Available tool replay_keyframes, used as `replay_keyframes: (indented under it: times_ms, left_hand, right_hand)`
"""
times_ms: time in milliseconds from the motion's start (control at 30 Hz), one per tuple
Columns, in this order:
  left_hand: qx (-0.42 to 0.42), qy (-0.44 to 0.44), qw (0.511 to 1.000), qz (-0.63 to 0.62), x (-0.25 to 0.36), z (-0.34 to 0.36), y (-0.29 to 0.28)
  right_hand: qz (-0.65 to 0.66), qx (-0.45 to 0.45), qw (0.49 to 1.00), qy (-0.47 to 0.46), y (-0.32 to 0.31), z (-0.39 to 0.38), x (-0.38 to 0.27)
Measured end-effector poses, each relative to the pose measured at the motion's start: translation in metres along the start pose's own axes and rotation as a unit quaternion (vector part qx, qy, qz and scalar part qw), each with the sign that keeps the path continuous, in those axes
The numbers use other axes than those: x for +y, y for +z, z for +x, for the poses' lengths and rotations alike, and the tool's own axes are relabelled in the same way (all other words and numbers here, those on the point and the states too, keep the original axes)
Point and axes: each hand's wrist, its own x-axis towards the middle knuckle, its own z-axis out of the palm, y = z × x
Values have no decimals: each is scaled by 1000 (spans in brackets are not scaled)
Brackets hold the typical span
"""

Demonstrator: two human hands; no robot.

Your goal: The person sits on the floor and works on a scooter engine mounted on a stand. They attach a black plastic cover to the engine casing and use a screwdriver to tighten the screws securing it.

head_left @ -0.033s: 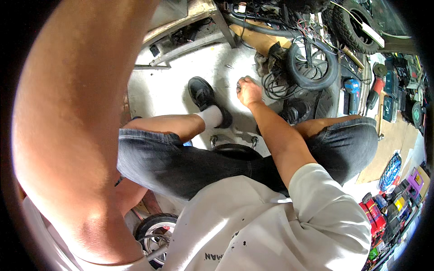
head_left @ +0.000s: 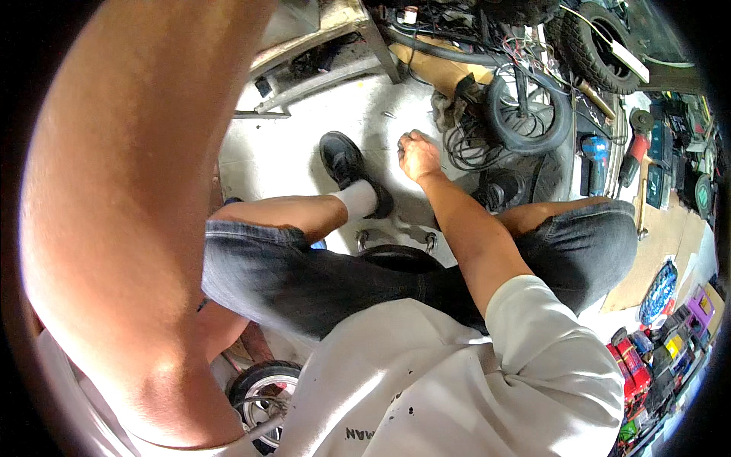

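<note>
My left arm rises along the left side of the head view and out past the top edge, its hand out of sight. My right hand (head_left: 419, 157) is low over the pale floor between my feet, fingers curled around something small that I cannot make out. Left of it is my black shoe (head_left: 339, 160) with a white sock. A coil of black cable (head_left: 464, 156) lies just to its right, beside a small black tyre (head_left: 558, 122). A small metal piece (head_left: 389, 114) lies on the floor beyond my hand.
A metal bench (head_left: 381, 49) stands at upper left, near piled cables and a large tyre (head_left: 579, 38). At right lie a blue power tool (head_left: 594, 156), a red grinder (head_left: 633, 160), cardboard (head_left: 674, 228) and red cases (head_left: 630, 365). A spoked-rim wheel (head_left: 255, 381) is behind me at lower left.
The whole view has shifted very slightly downward in the picture. My arms and right hand look the same as in the earlier frame.
</note>
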Motion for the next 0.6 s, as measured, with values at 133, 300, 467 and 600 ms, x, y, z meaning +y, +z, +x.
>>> replay_keyframes:
  times_ms: [133,300,467,600]
  left_hand:
    - [-1,-11,1000,1,-5,-3,-6]
    - [5,-12,1000,5,-7,-1,-9]
    - [9,3,1000,2,-6,10,-4]
    - [10,16,1000,-5,-6,15,5]
  right_hand:
    - [-31,-13,996,-77,18,15,-7]
    - [-66,-50,992,-94,26,26,-12]
    - [-59,-53,991,-111,22,37,-4]
    - [-12,-85,996,-2,3,47,-4]
